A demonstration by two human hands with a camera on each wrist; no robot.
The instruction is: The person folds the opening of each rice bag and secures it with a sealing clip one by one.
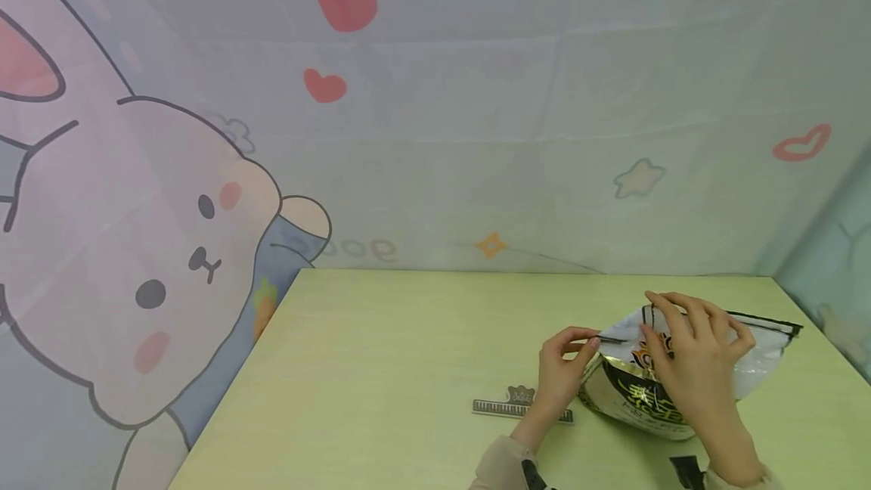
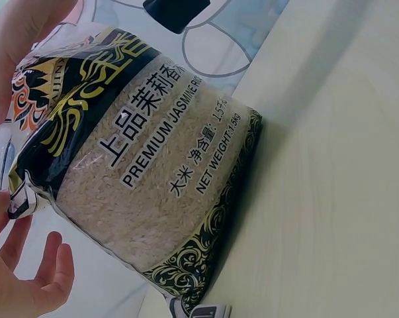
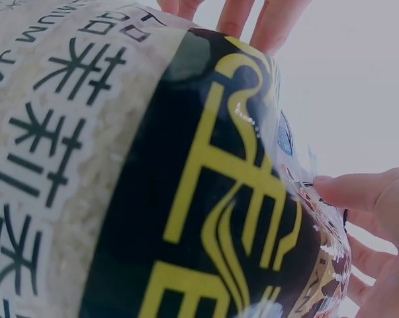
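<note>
My rice bag (image 2: 143,156) reads 上品茉莉香, "PREMIUM JASMINE RICE", 大米, 净含量 and "NET WEIGHT: 1.5KG". I can't make out the small script on the clip (image 1: 521,396), or all the faint letters on the backdrop (image 1: 442,112).

pale yellow-green table (image 1: 381,354), bag of jasmine rice (image 1: 629,405) resting on it, piano-keyboard clip (image 1: 500,407) lying nearby

Across the clip (image 1: 493,406) falls the person's left arm (image 1: 536,426), hiding part of it, and its crest lettering is too small for me to read. The right hand (image 1: 701,358) covers some of the bag's (image 1: 640,410) print. Toward nine o'clock the rabbit (image 1: 116,240) runs out of sight; toward six, the sleeves (image 1: 500,466) do. The left-wrist view crops the left hand (image 2: 30,275) around eight.
</note>
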